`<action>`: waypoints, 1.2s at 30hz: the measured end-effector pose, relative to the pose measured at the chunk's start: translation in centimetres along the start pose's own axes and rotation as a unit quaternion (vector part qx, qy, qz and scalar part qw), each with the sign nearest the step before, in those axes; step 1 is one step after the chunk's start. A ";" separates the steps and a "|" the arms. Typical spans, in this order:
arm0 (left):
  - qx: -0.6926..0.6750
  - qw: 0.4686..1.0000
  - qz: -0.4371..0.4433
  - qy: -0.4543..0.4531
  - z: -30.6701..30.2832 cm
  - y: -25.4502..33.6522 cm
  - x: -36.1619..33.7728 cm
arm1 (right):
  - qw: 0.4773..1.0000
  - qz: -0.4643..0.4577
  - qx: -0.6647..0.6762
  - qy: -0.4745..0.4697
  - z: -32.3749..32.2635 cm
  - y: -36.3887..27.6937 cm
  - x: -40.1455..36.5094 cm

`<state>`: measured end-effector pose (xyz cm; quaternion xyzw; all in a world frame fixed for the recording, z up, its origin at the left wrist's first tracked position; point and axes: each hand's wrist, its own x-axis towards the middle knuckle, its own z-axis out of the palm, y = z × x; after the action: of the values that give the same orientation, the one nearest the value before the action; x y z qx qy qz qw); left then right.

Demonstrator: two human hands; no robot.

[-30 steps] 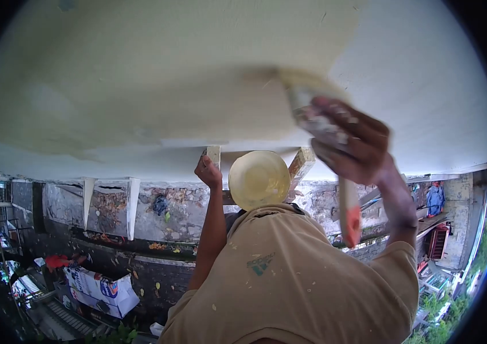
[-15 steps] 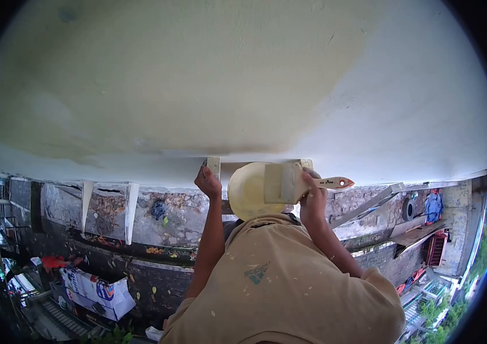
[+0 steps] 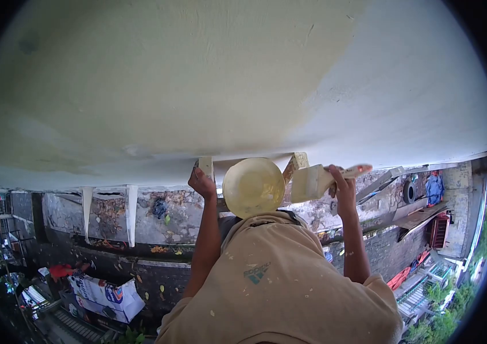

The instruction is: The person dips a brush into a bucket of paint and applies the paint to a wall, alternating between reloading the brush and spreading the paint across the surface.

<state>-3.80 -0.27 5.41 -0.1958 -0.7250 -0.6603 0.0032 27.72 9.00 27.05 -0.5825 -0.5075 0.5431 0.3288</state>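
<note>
**Brush (image 3: 308, 183) at three o'clock of the yellow bowl (image 3: 233, 192)**

My right hand (image 3: 344, 189) has its fingers clamped on the brush where the handle begins. Long axis: bristles towards nine o'clock, handle end just above three. From these fingers the bowl lies at nine, with the bristles between; they sit just beside its rim, a slim gap showing. Depth hard to tell.

My left hand (image 3: 202, 183), at nine from the bowl, is closed round a pale wooden upright (image 3: 205, 165); it is nearer the bowl than my right. Part-coated pale wall (image 3: 197, 86) at twelve.
</note>
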 end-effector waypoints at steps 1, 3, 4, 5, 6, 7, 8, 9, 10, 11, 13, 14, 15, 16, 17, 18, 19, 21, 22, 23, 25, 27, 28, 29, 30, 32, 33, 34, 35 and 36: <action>0.002 1.000 0.005 0.006 0.1 0.2 0.0 | 0.997 0.028 0.070 -0.014 0.0 0.5 -0.4; 0.007 1.000 0.015 0.020 0.3 0.5 0.0 | 0.973 0.084 0.209 -0.043 0.4 1.5 -1.3; 0.018 0.999 0.024 0.020 0.2 0.6 0.0 | 0.965 0.087 0.240 -0.058 0.7 1.6 -1.9; 0.028 0.999 0.033 0.018 0.1 0.4 0.0 | 0.965 0.068 0.237 -0.091 0.7 2.3 -2.2; 0.038 0.998 0.043 0.015 0.0 0.2 0.0 | 0.972 0.054 0.209 -0.095 1.1 2.7 -2.5; 0.033 0.998 0.043 0.013 0.0 0.0 0.0 | 0.978 0.042 0.181 -0.098 1.5 3.3 -2.9; 0.027 0.999 0.044 0.011 0.1 -0.6 0.1 | 0.986 -0.052 0.072 -0.138 1.1 4.6 -2.6; 0.022 0.999 0.045 0.010 0.1 -0.6 0.2 | 0.973 -0.144 -0.039 -0.177 0.7 5.9 -2.1; 0.015 0.999 0.041 0.009 0.0 -0.6 0.1 | 0.959 -0.192 -0.057 -0.201 0.5 7.0 -2.0; 0.006 0.999 0.036 0.008 0.0 0.1 0.0 | 0.942 -0.240 -0.071 -0.223 0.6 7.1 -2.0; -0.001 0.999 0.032 0.004 0.2 0.6 0.1 | 0.934 -0.250 0.084 -0.242 1.3 7.1 -2.2; 0.003 1.000 0.031 0.001 0.1 0.6 0.1 | 0.949 -0.187 0.086 -0.238 1.3 7.2 -2.3; 0.007 1.000 0.029 -0.003 0.0 0.6 0.0 | 0.960 -0.123 0.089 -0.234 1.1 7.4 -2.4; 0.003 0.999 0.035 0.001 0.2 0.6 0.1 | 0.967 -0.061 0.090 -0.230 1.1 7.5 -2.2; -0.001 0.999 0.040 0.007 0.3 0.6 0.1 | 0.970 0.000 0.090 -0.227 1.0 7.5 -2.0; -0.003 0.999 0.044 0.013 0.3 0.4 0.1 | 0.964 -0.109 0.088 -0.227 1.7 6.4 -2.8; 0.000 0.999 0.031 0.014 0.3 0.2 0.3 | 0.972 -0.010 0.094 -0.217 2.2 5.2 -2.9; 0.011 1.000 0.001 0.013 0.1 -0.4 -0.1 | 0.958 0.193 0.099 -0.189 3.0 3.0 -3.6; 0.011 1.000 0.014 0.024 0.3 -0.6 0.0 | 0.941 0.228 0.175 -0.181 3.8 2.0 -4.0; 0.013 0.999 0.026 0.034 0.5 -0.3 0.1 | 0.934 0.221 0.201 -0.194 4.3 2.0 -4.3; 0.019 0.998 0.039 0.035 0.4 0.2 0.0 | 0.920 0.207 0.252 -0.218 5.1 1.8 -4.7; 0.026 0.998 0.047 0.018 0.2 0.4 0.1 | 0.926 0.208 0.233 -0.214 6.6 0.7 -4.5; 0.031 0.998 0.057 0.019 0.0 0.5 0.1 | 0.931 0.202 0.215 -0.215 7.2 0.8 -4.3; 0.035 0.997 0.069 0.020 0.1 0.4 0.2 | 0.937 0.194 0.198 -0.215 7.8 0.7 -4.0; 0.038 0.996 0.081 0.021 0.2 0.3 0.4 | 0.944 0.168 0.188 -0.211 8.5 0.5 -3.7; 0.033 0.997 0.063 0.022 0.3 0.6 0.5 | 0.954 0.119 0.196 -0.195 9.7 -0.9 -3.3; 0.033 0.998 0.052 0.021 0.1 0.7 0.2 | 0.957 0.098 0.199 -0.186 9.7 -1.6 -3.6; 0.034 0.998 0.048 0.021 0.1 0.7 -0.1 | 0.958 0.075 0.182 -0.208 9.3 -2.9 -4.2; 0.033 0.998 0.045 0.025 0.3 0.7 0.0 | 0.959 0.050 0.187 -0.206 9.0 -3.9 -5.0; 0.035 0.998 0.041 0.029 0.3 0.4 0.1 | 0.959 0.028 0.193 -0.205 8.5 -4.7 -6.0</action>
<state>-3.73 0.08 5.79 -0.2062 -0.7385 -0.6393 0.0578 19.05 3.13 31.61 -0.3979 -0.4335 0.7473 0.3085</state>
